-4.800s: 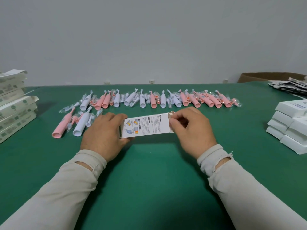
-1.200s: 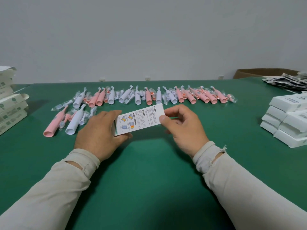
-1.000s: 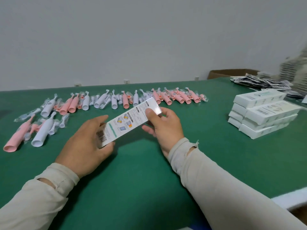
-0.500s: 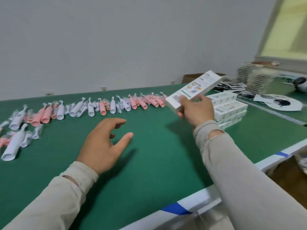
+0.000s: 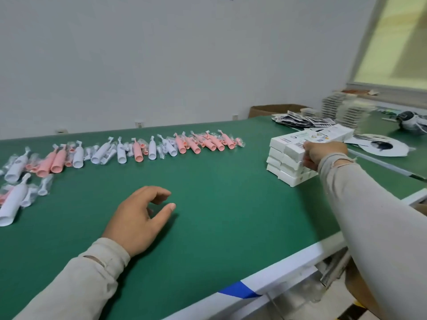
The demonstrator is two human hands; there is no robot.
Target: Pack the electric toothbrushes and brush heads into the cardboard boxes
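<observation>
My right hand grips a white printed cardboard box at its near end, setting it on top of the stack of white boxes at the right of the green table. My left hand hovers just over the table's middle, fingers loosely curled, holding nothing. A row of pink toothbrush handles and white ones with bagged brush heads lies along the far side and left.
Behind the stack lie dark printed leaflets, piles of flat packs and a brown carton. The table's white front edge with a blue mark runs at the lower right. A second table adjoins on the right.
My right hand has carried the closed box to the right and lowered it onto the stack. My left hand let go of it and stayed over the table. The view swung right.
</observation>
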